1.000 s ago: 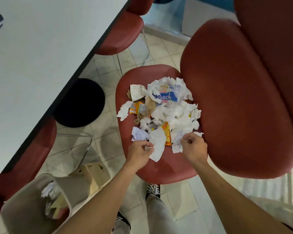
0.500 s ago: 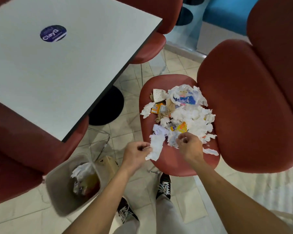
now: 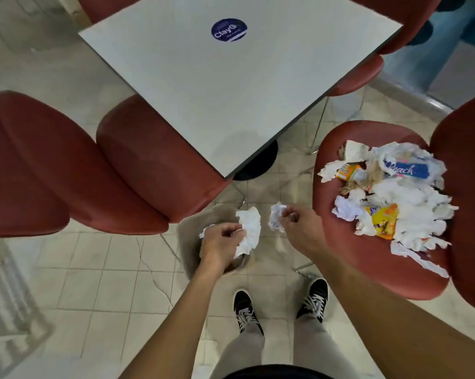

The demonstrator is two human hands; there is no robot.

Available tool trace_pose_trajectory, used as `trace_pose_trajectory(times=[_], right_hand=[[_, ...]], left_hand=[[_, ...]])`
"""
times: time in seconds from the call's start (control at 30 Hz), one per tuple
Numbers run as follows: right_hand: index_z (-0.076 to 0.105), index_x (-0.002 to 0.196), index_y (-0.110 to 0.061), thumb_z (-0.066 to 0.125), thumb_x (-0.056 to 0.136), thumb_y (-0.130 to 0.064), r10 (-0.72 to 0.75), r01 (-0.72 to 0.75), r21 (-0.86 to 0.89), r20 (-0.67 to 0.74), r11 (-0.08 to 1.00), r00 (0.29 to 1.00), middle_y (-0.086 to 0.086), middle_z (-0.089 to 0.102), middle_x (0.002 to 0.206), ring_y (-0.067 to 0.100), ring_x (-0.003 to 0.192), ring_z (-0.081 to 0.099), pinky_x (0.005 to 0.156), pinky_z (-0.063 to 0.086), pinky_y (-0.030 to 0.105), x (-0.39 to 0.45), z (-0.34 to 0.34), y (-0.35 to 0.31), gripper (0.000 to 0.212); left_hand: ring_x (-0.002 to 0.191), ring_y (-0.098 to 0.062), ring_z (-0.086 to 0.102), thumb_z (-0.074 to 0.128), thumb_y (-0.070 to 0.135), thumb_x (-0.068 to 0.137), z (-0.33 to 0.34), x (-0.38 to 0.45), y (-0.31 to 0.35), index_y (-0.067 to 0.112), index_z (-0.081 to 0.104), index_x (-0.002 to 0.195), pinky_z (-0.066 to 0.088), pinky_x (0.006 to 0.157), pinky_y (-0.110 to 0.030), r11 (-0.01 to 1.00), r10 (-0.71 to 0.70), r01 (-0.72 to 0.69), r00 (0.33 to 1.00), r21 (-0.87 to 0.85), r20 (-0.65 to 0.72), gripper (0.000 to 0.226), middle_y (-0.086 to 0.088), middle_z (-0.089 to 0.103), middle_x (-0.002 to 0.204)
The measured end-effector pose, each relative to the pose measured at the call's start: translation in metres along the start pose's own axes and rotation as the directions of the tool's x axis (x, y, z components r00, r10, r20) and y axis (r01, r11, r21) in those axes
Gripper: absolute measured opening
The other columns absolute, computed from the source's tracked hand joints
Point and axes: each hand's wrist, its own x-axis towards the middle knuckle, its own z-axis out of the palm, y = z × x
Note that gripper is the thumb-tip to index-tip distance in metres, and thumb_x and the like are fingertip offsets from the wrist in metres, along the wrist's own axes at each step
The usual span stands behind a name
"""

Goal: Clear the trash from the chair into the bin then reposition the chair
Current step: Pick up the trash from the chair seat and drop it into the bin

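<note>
The bin [image 3: 188, 242] sits on the floor in a narrow gap: a red chair [image 3: 137, 165] and the table corner [image 3: 230, 170] crowd it from the left and behind, and the littered chair seat [image 3: 367, 263] stands near on the right. Above its mouth the way is open.

Counts: 2 hands, left [image 3: 222, 245] and right [image 3: 299, 228], each pinching 1 tissue: one [image 3: 249, 231] at the left fingers, one [image 3: 276, 218] at the right. 1 bin [image 3: 188, 242] under the left hand. 1 trash pile [image 3: 389, 198] right of the right hand. 4 red chairs visible. 1 table [image 3: 230, 91]. 2 shoes.
</note>
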Motion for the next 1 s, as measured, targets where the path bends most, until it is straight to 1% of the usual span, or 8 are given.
trace_pose_trajectory(times=[0.3, 0.47, 0.57, 0.63, 0.73, 0.83, 0.9, 1.0], right_hand=[[0.070, 0.096, -0.023, 0.055, 0.091, -0.020, -0.020, 0.038, -0.103, 0.174, 0.994, 0.984, -0.004, 0.064, 0.082, 0.016, 0.076, 0.060, 0.066, 0.044, 0.025, -0.010, 0.085, -0.031, 0.016], [0.069, 0.115, -0.024, 0.055, 0.090, -0.018, 0.025, 0.022, -0.172, 0.269, 0.985, 0.963, 0.005, 0.069, 0.110, 0.025, 0.101, 0.064, 0.087, 0.049, 0.031, -0.016, 0.105, -0.033, 0.030], [0.071, 0.111, -0.026, 0.050, 0.091, -0.015, 0.028, 0.014, -0.134, 0.308, 0.991, 0.951, 0.003, 0.070, 0.102, 0.021, 0.089, 0.062, 0.085, 0.049, 0.031, -0.014, 0.107, -0.028, 0.031], [0.072, 0.110, -0.024, 0.049, 0.090, -0.012, 0.022, 0.017, -0.116, 0.330, 0.993, 0.944, 0.004, 0.070, 0.111, 0.016, 0.089, 0.061, 0.087, 0.049, 0.030, -0.011, 0.105, -0.025, 0.032], [0.069, 0.116, -0.024, 0.049, 0.092, -0.013, -0.008, 0.067, -0.134, 0.400, 0.989, 0.916, 0.005, 0.065, 0.126, 0.019, 0.109, 0.062, 0.097, 0.049, 0.031, -0.007, 0.103, -0.022, 0.034], [0.067, 0.115, -0.039, 0.046, 0.094, -0.029, -0.085, 0.241, -0.319, 0.433, 0.917, 0.897, 0.001, 0.068, 0.115, 0.022, 0.099, 0.064, 0.079, 0.050, 0.030, -0.006, 0.104, -0.023, 0.031], [0.069, 0.110, -0.035, 0.046, 0.096, -0.033, -0.159, 0.319, -0.360, 0.409, 0.877, 0.899, 0.002, 0.069, 0.106, 0.024, 0.093, 0.064, 0.067, 0.043, 0.028, -0.006, 0.105, -0.026, 0.027], [0.066, 0.118, -0.029, 0.052, 0.094, -0.029, -0.172, 0.285, -0.257, 0.387, 0.924, 0.906, 0.000, 0.069, 0.111, 0.021, 0.096, 0.065, 0.077, 0.052, 0.032, -0.007, 0.100, -0.028, 0.027]], left_hand=[[0.072, -0.017, 0.065, 0.072, 0.008, 0.081, -0.069, 0.010, -0.052, 0.019, 0.069, 0.086, 0.054, 0.070, -0.027, 0.990, -0.079, 0.056, 0.982, -0.130, -0.173, 0.013, -0.006, 0.070, 0.085], [0.077, -0.016, 0.065, 0.064, 0.005, 0.087, -0.076, 0.024, -0.079, 0.014, 0.072, 0.095, 0.058, 0.080, -0.035, 0.988, -0.103, 0.089, 0.988, -0.124, -0.113, 0.015, -0.005, 0.071, 0.090], [0.095, -0.012, 0.066, 0.063, 0.009, 0.087, -0.076, 0.030, -0.088, 0.022, 0.073, 0.096, 0.053, 0.090, -0.032, 0.997, -0.071, 0.068, 0.994, -0.040, -0.081, 0.019, 0.003, 0.072, 0.101], [0.099, -0.009, 0.064, 0.064, 0.012, 0.087, -0.073, 0.034, -0.089, 0.026, 0.073, 0.094, 0.051, 0.091, -0.027, 0.998, -0.068, 0.067, 0.994, -0.014, -0.088, 0.018, 0.007, 0.071, 0.102], [0.094, -0.013, 0.066, 0.066, 0.015, 0.086, -0.066, 0.039, -0.087, 0.030, 0.071, 0.089, 0.053, 0.086, -0.029, 0.994, -0.102, 0.099, 0.992, -0.042, -0.071, 0.015, 0.006, 0.072, 0.097], [0.088, -0.009, 0.065, 0.066, 0.014, 0.087, -0.059, 0.041, -0.087, 0.026, 0.071, 0.089, 0.054, 0.088, -0.034, 0.991, -0.132, 0.129, 0.989, -0.046, -0.065, 0.013, 0.009, 0.071, 0.092], [0.081, -0.009, 0.063, 0.067, 0.013, 0.087, -0.054, 0.041, -0.088, 0.024, 0.072, 0.089, 0.053, 0.086, -0.035, 0.988, -0.156, 0.153, 0.984, -0.036, -0.083, 0.012, 0.008, 0.070, 0.090], [0.079, -0.011, 0.062, 0.066, 0.013, 0.087, -0.044, 0.037, -0.087, 0.024, 0.072, 0.087, 0.052, 0.083, -0.033, 0.985, -0.171, 0.168, 0.980, -0.037, -0.106, 0.012, 0.006, 0.070, 0.089]])
